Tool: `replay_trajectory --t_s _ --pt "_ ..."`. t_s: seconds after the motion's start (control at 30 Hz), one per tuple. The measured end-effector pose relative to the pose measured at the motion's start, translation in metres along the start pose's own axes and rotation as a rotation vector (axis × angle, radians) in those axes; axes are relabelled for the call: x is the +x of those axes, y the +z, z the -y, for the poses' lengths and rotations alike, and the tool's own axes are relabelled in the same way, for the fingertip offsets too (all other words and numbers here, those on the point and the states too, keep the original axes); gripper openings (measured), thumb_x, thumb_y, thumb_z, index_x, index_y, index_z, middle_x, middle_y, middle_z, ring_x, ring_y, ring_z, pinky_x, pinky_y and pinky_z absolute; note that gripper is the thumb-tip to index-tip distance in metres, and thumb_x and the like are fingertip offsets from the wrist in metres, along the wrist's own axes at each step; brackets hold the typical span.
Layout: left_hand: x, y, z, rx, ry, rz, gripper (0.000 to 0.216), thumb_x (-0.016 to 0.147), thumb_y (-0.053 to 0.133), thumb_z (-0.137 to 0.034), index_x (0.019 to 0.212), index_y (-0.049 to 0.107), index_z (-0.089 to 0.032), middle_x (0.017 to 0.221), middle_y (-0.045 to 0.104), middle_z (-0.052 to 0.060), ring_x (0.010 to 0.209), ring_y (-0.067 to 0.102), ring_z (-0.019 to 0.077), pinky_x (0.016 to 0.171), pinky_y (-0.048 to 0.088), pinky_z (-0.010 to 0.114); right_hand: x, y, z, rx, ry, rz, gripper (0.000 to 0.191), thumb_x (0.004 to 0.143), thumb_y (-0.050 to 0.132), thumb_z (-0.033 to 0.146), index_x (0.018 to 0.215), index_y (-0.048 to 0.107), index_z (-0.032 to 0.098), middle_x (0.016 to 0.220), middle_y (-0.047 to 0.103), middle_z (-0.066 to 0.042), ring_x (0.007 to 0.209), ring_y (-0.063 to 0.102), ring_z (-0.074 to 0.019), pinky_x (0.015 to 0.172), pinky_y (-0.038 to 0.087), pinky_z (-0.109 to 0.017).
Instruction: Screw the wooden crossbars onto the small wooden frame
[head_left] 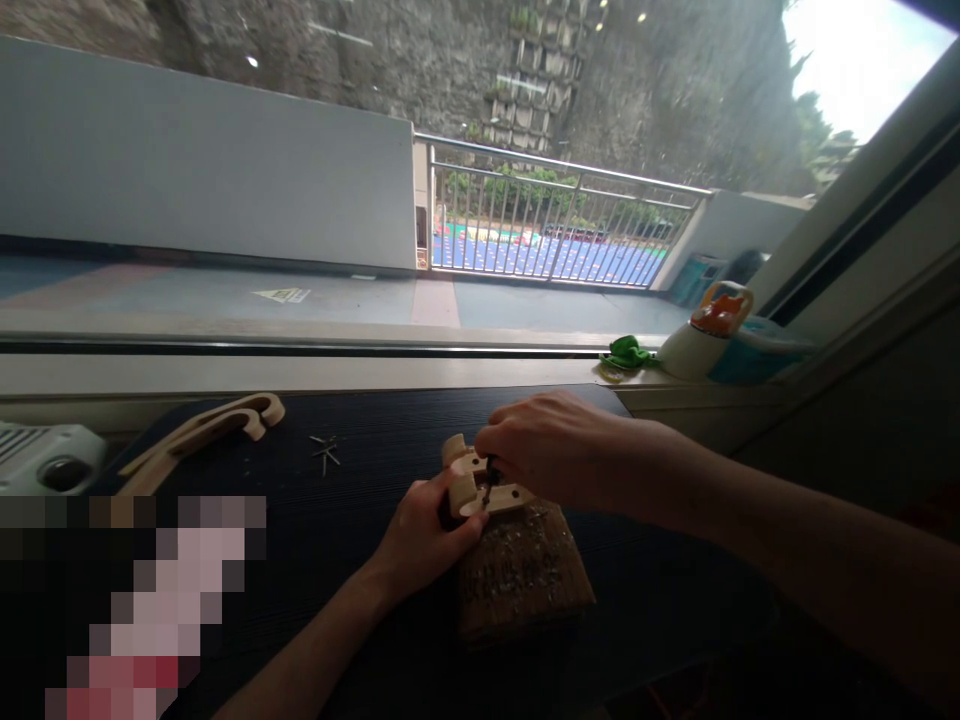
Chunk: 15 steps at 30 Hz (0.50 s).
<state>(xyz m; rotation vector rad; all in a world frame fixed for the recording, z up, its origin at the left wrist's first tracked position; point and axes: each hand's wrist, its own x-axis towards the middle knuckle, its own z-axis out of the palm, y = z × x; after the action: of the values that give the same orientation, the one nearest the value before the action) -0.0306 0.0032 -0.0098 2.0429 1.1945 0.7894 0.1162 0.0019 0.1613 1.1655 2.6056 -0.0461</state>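
Note:
My left hand (424, 535) grips a small light wooden part (472, 485) that rests on a worn brown block (521, 580) strewn with shavings. My right hand (547, 450) reaches in from the right, its fingers pinched over the top of the wooden part around a thin dark tool (487, 488) whose tip sits on the wood. Most of the tool is hidden by the fingers.
A dark ribbed mat (337, 520) covers the bench. A curved wooden cut-out (202, 430) lies at the back left beside a white device (45, 460). Small nails (325, 452) lie on the mat. On the window ledge sit a green cloth (628, 352) and a white-orange object (709, 330).

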Motion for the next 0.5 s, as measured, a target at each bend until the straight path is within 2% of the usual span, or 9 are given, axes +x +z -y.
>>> replay_trajectory --t_s 0.1,0.33,0.5 --pt "0.0 0.0 0.0 -0.011 -0.003 0.004 0.036 0.071 0.054 -0.036 0.102 0.057 -0.019 0.084 0.064 0.002 0.075 0.056 0.0168 0.072 0.043 0.027 0.002 0.007 -0.001 0.006 0.006 -0.039 0.012 0.077 0.049 0.016 0.078 0.061 0.014 0.071 0.062 -0.005 0.06 0.053 -0.0109 0.053 0.031 -0.022" --pt "0.0 -0.002 -0.003 -0.007 0.004 -0.003 0.034 0.07 0.055 -0.036 0.101 0.057 -0.021 0.083 0.064 0.001 0.075 0.056 0.0164 0.074 0.043 0.027 0.005 0.008 0.004 -0.017 0.161 -0.03 0.021 0.083 0.042 0.023 0.081 0.061 0.013 0.072 0.063 -0.007 0.061 0.055 -0.013 0.054 0.033 -0.024" --pt "0.0 -0.002 -0.003 -0.004 0.006 -0.018 0.038 0.069 0.056 -0.034 0.104 0.056 -0.02 0.083 0.065 0.001 0.076 0.057 0.0166 0.074 0.043 0.027 0.002 -0.002 0.002 -0.027 0.131 0.016 0.026 0.083 0.041 0.029 0.079 0.061 0.014 0.07 0.062 -0.007 0.062 0.054 -0.0131 0.055 0.032 -0.024"
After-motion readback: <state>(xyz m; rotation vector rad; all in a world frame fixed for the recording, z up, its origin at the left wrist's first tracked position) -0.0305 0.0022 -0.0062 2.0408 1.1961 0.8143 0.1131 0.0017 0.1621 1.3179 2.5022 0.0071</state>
